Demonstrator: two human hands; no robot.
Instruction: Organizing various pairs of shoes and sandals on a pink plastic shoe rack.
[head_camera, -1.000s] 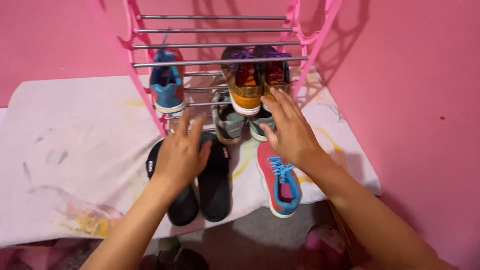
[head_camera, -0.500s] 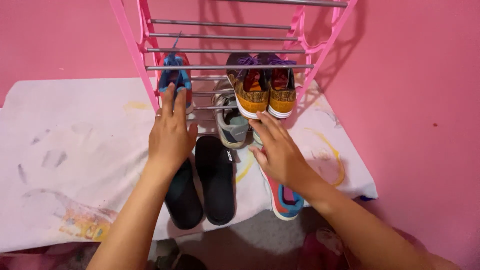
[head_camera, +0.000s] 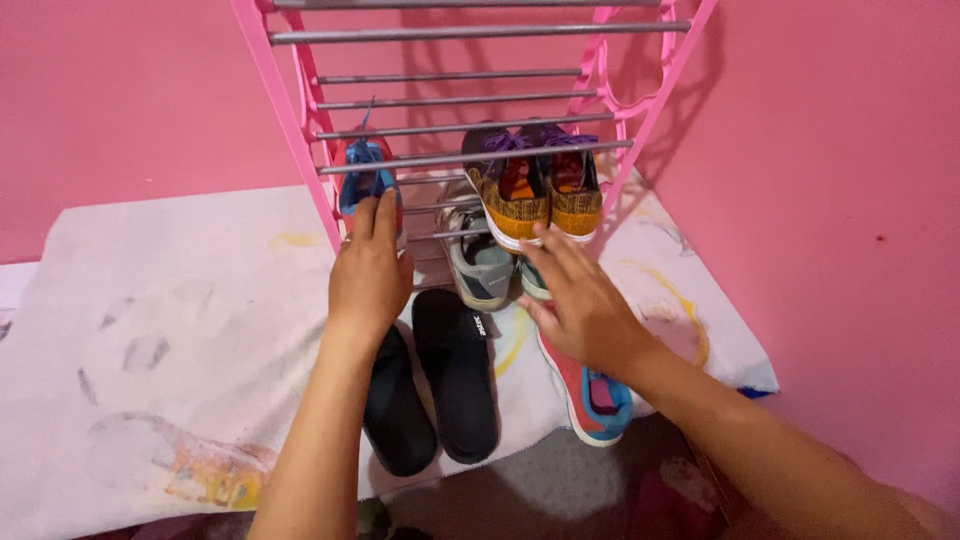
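Your left hand (head_camera: 368, 275) reaches to the pink shoe rack (head_camera: 290, 120), its fingers held close together and laid flat on the toe of the blue sneaker (head_camera: 366, 180) that sits on the low rail at the left; the grip itself is not a pinch, more a flat press from above. Your right hand (head_camera: 585, 305) hovers lower, fingers spread and slightly curled, over the red and blue sneaker (head_camera: 590, 390) lying on the pale cloth (head_camera: 150, 320) on the floor, with its fingertips close to the toes of the orange and yellow pair (head_camera: 530, 195); whether it touches anything you cannot tell from here. As for progress, judging by how things lie: the blue sneaker, the orange and yellow pair and a grey shoe (head_camera: 478, 255) are already on the lower rails, while the upper rails hold nothing. Left on the cloth are the red and blue sneaker under your right hand and the two black slippers (head_camera: 440, 385) just beside your left forearm, so roughly half the footwear looks to be racked.
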